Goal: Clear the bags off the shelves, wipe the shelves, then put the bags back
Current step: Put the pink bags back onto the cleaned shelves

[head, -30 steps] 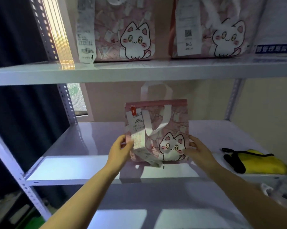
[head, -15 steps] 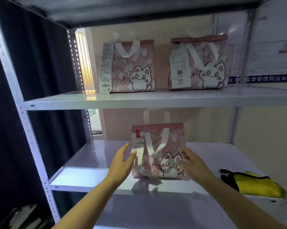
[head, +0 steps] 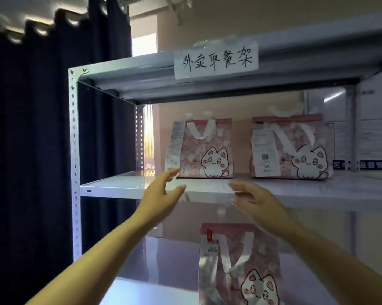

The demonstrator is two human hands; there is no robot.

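Bags: the nearest pink cat bag [head: 240, 267] stands on the lower shelf [head: 163, 260]. Above it, left hand [head: 161, 194] and right hand [head: 256, 200] reach empty, fingers spread loosely. Beyond, on the middle shelf [head: 124, 186], the left cat bag [head: 205, 148] likely light and soft; grip both sides. Its neighbour [head: 295, 148] carries a slip reading 046.

Dim, soft focus, window [head: 144, 44] backlight

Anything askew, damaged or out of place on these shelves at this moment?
Nothing stands out. Two cat bags stand upright on the upper shelf, one upright below. Left hand and right hand are open, holding nothing.
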